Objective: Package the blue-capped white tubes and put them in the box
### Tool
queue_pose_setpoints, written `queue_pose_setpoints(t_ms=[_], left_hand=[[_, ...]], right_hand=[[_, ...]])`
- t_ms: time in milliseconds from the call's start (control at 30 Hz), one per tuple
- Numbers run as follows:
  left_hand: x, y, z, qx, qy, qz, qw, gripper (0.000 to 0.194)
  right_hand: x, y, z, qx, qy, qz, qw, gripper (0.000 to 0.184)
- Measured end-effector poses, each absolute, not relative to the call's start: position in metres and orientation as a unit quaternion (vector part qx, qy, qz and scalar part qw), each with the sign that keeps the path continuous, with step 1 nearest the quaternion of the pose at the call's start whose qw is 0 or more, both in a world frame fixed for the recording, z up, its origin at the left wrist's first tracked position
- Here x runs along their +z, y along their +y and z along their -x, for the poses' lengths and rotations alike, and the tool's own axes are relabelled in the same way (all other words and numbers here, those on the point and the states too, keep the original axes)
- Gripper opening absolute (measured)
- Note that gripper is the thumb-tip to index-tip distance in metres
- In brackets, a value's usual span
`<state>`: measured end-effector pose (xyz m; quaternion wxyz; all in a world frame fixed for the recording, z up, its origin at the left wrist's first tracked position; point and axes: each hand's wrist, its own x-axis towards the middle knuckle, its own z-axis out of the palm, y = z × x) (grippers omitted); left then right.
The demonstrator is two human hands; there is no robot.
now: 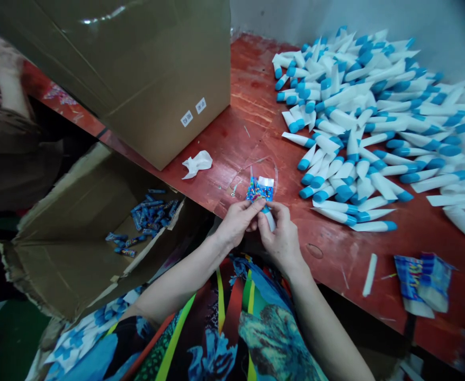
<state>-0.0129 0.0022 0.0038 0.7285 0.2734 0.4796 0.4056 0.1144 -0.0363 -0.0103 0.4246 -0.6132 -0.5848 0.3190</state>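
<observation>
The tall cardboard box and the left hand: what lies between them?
In the head view, a crumpled white scrap and, nearer the left hand, a small ring lie on the red table.

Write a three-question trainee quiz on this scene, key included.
1. Multiple choice: where does the large pile of blue-tipped white pieces lie? (a) on the floor; (b) on the red table; (c) on the person's lap.
2. True or false: the open cardboard box holds small blue pieces.
3. Short answer: what do the left hand and right hand hold?

Key:
1. b
2. True
3. The left pinches a colourful printed wrapper; the right grips a blue-and-white piece.
</observation>
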Motion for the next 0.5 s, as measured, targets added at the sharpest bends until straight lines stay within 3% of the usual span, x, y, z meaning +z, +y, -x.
queue_pose_setpoints(t_ms=[233, 500], left_hand=[[0.005, 0.008, 0.026, 0.439, 0.475, -0.261, 0.717, 0.062], [0.003, -0.013, 0.019, 0.378, 0.454, -0.298, 0.75, 0.057]], right_hand=[[-0.009, -0.052, -0.126, 0.63, -0.423, 0.484, 0.435, 0.05], [-0.016, -0.05, -0.113, 0.613, -0.386, 0.482, 0.492, 0.057]])
